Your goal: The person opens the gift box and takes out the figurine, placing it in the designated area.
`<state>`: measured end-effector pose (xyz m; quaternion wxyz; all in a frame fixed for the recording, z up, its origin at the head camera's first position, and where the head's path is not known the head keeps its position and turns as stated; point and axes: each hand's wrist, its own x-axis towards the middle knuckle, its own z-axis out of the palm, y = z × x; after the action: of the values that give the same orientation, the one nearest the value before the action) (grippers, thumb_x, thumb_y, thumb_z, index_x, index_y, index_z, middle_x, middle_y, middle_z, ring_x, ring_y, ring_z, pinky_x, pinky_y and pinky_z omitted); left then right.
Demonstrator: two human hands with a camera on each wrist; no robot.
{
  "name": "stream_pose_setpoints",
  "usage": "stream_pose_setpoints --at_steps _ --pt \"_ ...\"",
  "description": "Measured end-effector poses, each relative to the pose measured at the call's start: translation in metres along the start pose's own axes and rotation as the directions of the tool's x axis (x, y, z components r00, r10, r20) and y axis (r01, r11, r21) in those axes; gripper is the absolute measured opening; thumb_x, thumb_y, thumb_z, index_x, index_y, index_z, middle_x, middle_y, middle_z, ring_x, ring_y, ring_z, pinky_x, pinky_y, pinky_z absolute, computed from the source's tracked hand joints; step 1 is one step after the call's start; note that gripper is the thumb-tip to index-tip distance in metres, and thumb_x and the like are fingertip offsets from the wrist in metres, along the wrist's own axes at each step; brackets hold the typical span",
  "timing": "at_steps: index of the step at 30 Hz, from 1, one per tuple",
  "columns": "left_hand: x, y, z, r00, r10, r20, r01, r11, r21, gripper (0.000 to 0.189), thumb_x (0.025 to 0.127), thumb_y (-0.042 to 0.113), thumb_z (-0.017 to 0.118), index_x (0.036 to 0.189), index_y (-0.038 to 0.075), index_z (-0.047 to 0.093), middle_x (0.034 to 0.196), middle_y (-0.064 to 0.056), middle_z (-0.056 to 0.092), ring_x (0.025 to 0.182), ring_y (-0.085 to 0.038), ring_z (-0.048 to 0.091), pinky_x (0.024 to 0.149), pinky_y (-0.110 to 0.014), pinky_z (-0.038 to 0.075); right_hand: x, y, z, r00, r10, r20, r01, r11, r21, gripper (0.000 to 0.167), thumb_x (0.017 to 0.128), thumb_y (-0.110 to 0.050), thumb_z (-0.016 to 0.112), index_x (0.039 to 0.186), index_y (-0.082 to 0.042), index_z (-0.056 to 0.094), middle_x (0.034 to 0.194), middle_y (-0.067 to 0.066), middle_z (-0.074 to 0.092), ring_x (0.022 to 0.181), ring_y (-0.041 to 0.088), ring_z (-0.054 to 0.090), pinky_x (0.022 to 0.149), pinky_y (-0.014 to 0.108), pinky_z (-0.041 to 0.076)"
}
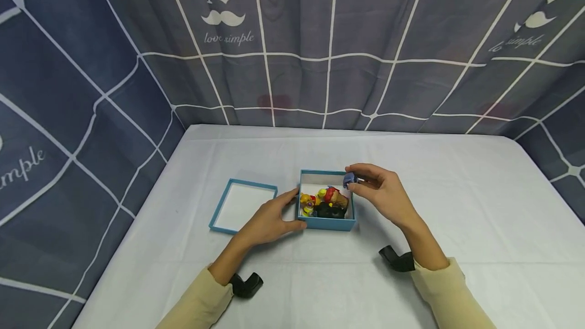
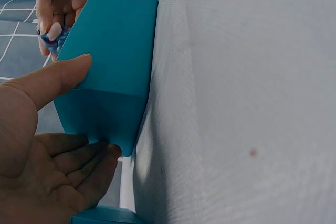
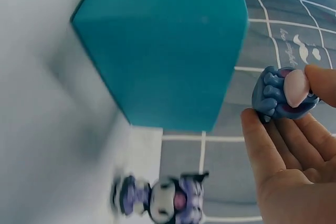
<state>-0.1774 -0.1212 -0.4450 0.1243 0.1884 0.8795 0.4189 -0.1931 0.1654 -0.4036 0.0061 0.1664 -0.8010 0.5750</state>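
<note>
A small blue toy figurine [image 3: 273,95] with a pale pink oval part is pinched between the thumb and fingers of my right hand [image 1: 381,192]. It is held at the back right rim of an uncovered teal box [image 1: 329,224]. My left hand [image 1: 273,220] holds the box by its left end, thumb on the front wall and fingers along the side wall. Inside lie several toy figures, among them a yellow and red one [image 1: 308,203], one with red on top [image 1: 330,194] and a black piece [image 1: 330,211].
The box's lid [image 1: 244,206], white inside with a teal rim, lies on the white-covered table [image 1: 434,182] left of the box. A purple, black and white figurine [image 3: 165,200] shows beyond the box in the right wrist view. Dark curtains [image 1: 292,39] hang behind the table.
</note>
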Motion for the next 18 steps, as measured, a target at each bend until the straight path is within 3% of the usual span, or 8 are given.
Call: stream_pose_setpoints --at_steps 5,12,18 --pt "-0.001 -0.001 0.000 1.000 0.014 -0.002 -0.014 1.000 -0.015 0.088 0.085 0.033 0.079 0.153 0.003 0.033 0.154 -0.014 0.037 0.140 -0.031 0.036 0.111 -0.049 0.032 -0.007 0.002 -0.014 0.999 0.004 -0.048 -0.006 0.999 -0.041 0.034 0.092 -0.014 0.071 0.124 -0.004 0.066 0.119 0.011 0.065 0.105 0.020 0.063 0.085 0.022 0.053" --pt "-0.001 -0.001 0.000 1.000 0.015 0.000 -0.015 1.000 -0.017 0.088 0.085 0.032 0.080 0.154 0.004 0.033 0.155 -0.013 0.036 0.140 -0.029 0.036 0.112 -0.047 0.032 -0.021 0.009 -0.035 0.994 -0.018 -0.104 0.008 0.995 -0.098 0.032 0.094 -0.011 0.069 0.124 0.000 0.065 0.122 0.016 0.064 0.110 0.010 0.061 0.089 0.018 0.050" --pt "-0.001 -0.001 0.000 1.000 0.022 0.000 -0.022 1.000 -0.014 0.087 0.085 0.031 0.080 0.154 0.004 0.033 0.155 -0.012 0.036 0.140 -0.028 0.036 0.112 -0.046 0.032 -0.034 0.017 -0.053 0.990 -0.011 -0.138 -0.005 0.993 -0.114 0.035 0.094 -0.012 0.069 0.126 0.000 0.064 0.118 0.010 0.067 0.104 0.008 0.066 0.084 0.018 0.052"
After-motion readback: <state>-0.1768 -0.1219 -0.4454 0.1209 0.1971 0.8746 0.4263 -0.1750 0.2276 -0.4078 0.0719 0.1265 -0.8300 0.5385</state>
